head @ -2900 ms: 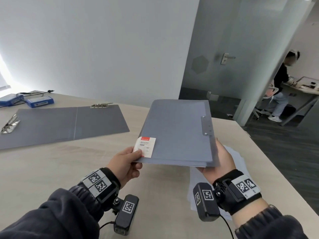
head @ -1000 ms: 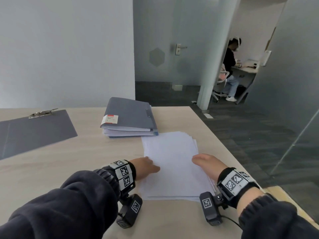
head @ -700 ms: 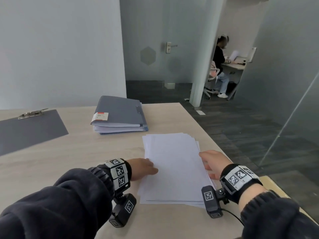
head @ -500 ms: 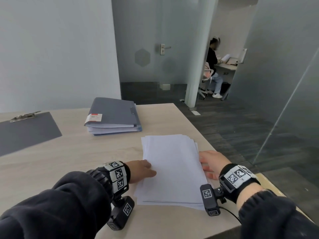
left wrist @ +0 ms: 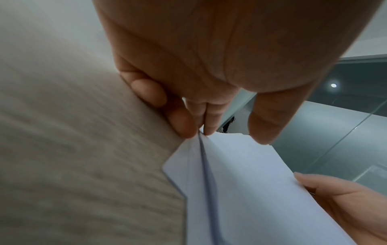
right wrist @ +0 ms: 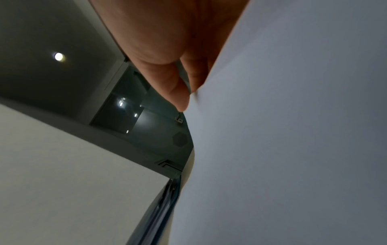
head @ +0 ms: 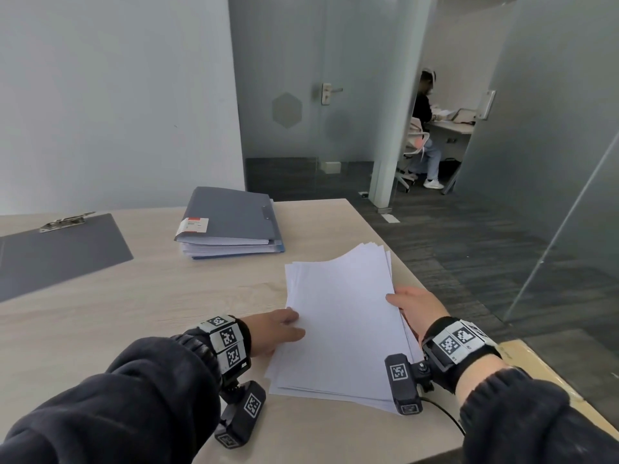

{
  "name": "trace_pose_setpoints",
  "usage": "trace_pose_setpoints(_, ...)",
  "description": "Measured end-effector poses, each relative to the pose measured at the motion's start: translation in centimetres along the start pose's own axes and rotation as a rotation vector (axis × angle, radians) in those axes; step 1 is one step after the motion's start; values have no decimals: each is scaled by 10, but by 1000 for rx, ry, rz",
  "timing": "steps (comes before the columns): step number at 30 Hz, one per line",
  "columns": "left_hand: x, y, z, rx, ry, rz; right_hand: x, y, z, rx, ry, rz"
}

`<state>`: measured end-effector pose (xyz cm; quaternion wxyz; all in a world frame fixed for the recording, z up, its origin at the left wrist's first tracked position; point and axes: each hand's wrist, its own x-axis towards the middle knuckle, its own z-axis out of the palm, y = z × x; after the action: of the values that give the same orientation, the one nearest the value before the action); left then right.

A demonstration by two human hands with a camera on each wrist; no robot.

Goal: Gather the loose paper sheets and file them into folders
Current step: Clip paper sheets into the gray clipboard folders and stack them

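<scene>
A stack of white paper sheets [head: 341,323] lies near the table's right edge, its right side raised off the wood. My left hand [head: 290,327] pinches the stack's left edge. In the left wrist view its thumb sits on top of the sheets [left wrist: 240,190] and its fingers [left wrist: 182,124] are at the edge. My right hand [head: 400,303] grips the right edge with the thumb on top. The right wrist view shows the sheets [right wrist: 293,132] curving up beside that thumb. A shut grey folder [head: 234,216], thick with paper, rests behind the stack.
An open dark grey folder [head: 63,252] with a metal clip [head: 67,221] lies flat at the left. The wooden table [head: 140,316] ends just right of the stack, with dark floor beyond. A person [head: 423,128] sits at a desk behind glass walls.
Both hands held the grey folder, which now lies at the back. In the last second they closed on the stack's side edges, and its right side has lifted.
</scene>
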<state>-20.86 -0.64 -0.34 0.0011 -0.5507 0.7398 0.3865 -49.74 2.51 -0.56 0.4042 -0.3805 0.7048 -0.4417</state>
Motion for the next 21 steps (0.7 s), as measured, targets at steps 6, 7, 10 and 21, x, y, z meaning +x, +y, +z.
trace_pose_setpoints(6, 5, -5, 1, -129, 13, 25, -2, 3, 2, -291, -84, -78)
trace_pose_setpoints(7, 5, -6, 0, -184, 33, 26, 1, 4, 0, -279, -78, -79)
trace_pose_setpoints(10, 7, -11, -8, -349, 194, 11, 7, 11, -3, -188, -67, -54)
trace_pose_setpoints(21, 13, 1, -5, -1005, 294, -23, 2, 21, 1, 185, -159, 58)
